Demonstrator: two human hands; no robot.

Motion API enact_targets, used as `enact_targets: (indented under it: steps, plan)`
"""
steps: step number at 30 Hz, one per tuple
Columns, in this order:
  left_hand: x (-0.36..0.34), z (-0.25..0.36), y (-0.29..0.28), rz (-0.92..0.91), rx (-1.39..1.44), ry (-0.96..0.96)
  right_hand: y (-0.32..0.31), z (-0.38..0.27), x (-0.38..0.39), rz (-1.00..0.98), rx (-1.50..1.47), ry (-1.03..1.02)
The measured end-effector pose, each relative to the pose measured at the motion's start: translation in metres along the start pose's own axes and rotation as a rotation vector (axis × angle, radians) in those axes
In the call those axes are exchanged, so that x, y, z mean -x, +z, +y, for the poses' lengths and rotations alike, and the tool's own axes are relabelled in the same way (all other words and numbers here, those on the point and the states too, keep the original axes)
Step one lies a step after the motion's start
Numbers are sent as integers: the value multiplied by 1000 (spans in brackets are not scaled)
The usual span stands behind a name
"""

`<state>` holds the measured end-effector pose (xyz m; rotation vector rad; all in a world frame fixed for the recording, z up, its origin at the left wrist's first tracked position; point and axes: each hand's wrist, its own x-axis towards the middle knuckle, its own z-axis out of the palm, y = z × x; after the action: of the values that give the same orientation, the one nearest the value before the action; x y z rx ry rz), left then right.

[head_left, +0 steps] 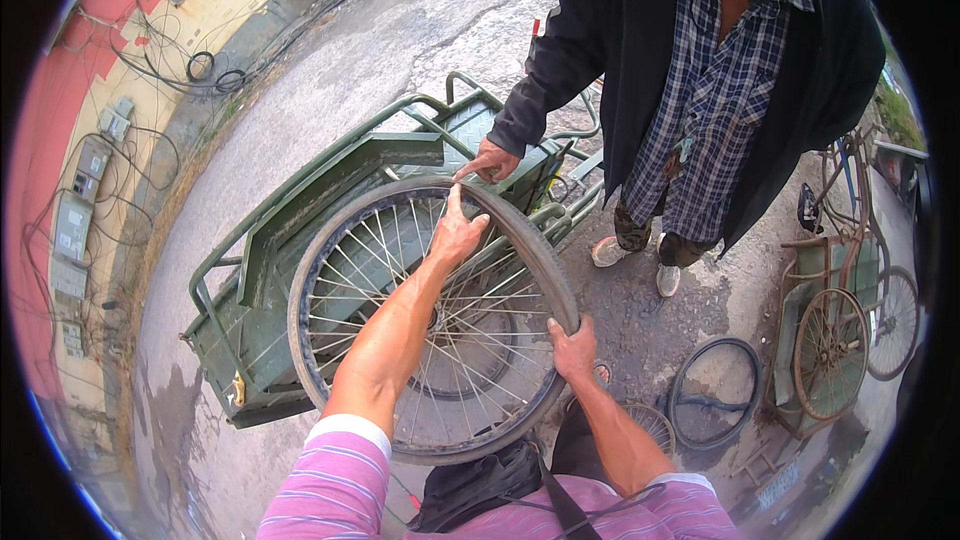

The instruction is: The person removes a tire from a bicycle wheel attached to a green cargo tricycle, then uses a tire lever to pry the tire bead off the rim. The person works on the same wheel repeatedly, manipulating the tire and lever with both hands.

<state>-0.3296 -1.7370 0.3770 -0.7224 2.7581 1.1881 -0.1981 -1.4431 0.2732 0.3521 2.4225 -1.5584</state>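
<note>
A spoked bicycle wheel with a grey-black tyre [532, 245] stands tilted in front of me, against the green cargo tricycle. My left hand [460, 232] reaches across the spokes, index finger stretched out to the tyre's top edge and thumb apart. On the wheel's right side, my right hand [573, 348] is closed round the tyre. A co-worker's hand [488, 162] points a finger at the same spot on the tyre, almost touching my left fingertip.
The green cargo bed [225, 360] with tube rails lies behind the wheel. The co-worker in a dark jacket [640, 50] stands at the far right. A loose tyre [678, 380] lies on the ground, near a rusty cart wheel [830, 352]. Cables hang along the left wall.
</note>
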Motion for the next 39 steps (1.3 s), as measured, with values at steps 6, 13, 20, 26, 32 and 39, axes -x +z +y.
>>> enact_targets:
  steps: [6,13,20,26,32,39]
  plan:
    - [-27,-26,27,101,-152,103,-3,-2,1,16,-13,-22]
    - [-17,-12,1,5,-16,26,2,-4,1,-5,-39,5]
    - [25,22,14,-45,-353,458,5,4,-6,-16,-82,25]
    - [61,27,89,-56,-476,1207,10,6,-6,-28,-115,29]
    - [53,39,132,-423,-568,1204,1,6,-2,-115,-156,131]
    - [43,46,150,-489,-644,1196,2,18,-6,-199,-338,178]
